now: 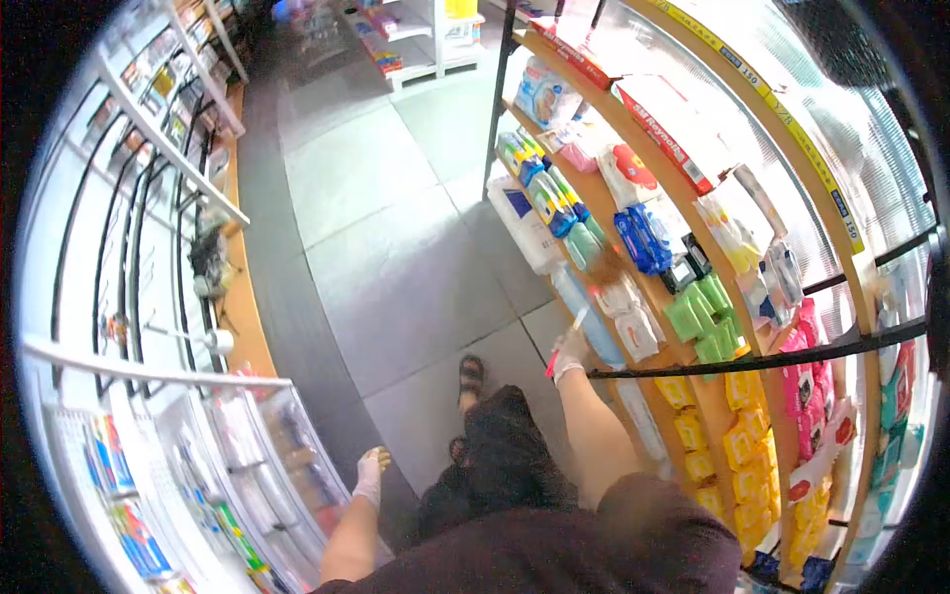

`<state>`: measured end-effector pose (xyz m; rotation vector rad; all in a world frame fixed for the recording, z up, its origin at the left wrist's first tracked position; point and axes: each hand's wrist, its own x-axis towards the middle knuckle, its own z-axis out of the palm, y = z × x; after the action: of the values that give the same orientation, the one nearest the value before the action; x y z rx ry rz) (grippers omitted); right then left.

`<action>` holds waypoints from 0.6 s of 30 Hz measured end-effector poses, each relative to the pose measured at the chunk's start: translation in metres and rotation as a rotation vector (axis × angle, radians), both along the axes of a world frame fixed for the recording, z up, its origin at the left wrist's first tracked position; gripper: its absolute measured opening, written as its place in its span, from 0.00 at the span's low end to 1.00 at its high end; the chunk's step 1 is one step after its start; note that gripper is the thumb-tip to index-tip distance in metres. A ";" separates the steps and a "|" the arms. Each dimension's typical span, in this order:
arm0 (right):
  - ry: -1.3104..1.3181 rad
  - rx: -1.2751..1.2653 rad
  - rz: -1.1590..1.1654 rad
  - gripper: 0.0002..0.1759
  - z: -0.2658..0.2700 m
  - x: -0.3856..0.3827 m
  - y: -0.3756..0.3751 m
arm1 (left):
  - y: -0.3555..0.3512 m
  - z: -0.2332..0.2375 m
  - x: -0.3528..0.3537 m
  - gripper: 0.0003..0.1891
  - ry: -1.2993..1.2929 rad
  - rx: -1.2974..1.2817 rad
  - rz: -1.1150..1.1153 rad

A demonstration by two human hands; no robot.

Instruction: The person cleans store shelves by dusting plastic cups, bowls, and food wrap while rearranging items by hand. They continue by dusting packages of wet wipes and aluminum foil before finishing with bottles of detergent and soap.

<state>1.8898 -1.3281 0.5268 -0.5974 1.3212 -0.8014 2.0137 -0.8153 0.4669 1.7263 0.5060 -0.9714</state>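
Note:
My right hand [570, 350], in a pale glove, is closed around a brush [580, 319] with a red handle end and a light shaft. Its brown, blurred head reaches toward the shelf on the right. Close to that head lie white packs [631, 315] and teal-green packs [584, 244]. My left hand [372, 469], gloved too, hangs low beside my leg with loosely curled fingers; I see nothing in it. Left of it stands a clear-fronted display unit [297, 445].
Wooden shelves on the right carry blue wipes packs [643, 238], green packs [705, 319], yellow packs [747, 445] and a red box [665, 129]. A dark rail [782, 356] crosses in front. White racks [168, 148] line the left. Grey floor tiles [386, 267] run between.

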 end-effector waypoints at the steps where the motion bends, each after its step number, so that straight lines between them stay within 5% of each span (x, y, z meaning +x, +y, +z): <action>1: 0.048 -0.015 0.117 0.14 0.001 0.019 -0.004 | -0.010 -0.002 0.016 0.17 0.004 0.018 -0.043; 2: 0.028 -0.018 0.408 0.17 0.006 0.029 -0.014 | -0.020 -0.004 0.032 0.17 -0.011 0.034 -0.110; 5: 0.167 -0.060 0.489 0.05 0.040 0.078 -0.038 | -0.053 -0.016 0.083 0.18 0.042 -0.014 -0.169; 7: -0.185 -0.039 0.007 0.03 0.038 0.112 -0.062 | -0.077 -0.009 0.119 0.19 0.094 0.038 -0.210; 10: -0.086 0.136 -0.211 0.15 0.000 0.141 -0.091 | -0.102 0.030 0.160 0.16 0.176 0.065 -0.212; 12: 0.106 0.092 -0.006 0.21 -0.009 0.189 -0.125 | -0.130 0.021 0.208 0.13 0.218 0.028 -0.222; 18: 0.468 -0.472 0.852 0.15 -0.012 0.261 -0.107 | -0.193 0.071 0.317 0.17 -0.059 0.002 -0.219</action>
<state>2.1504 -1.4350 0.5152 -1.6626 1.1122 -0.2481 2.3311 -1.0081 0.5377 1.8334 0.2832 -1.0703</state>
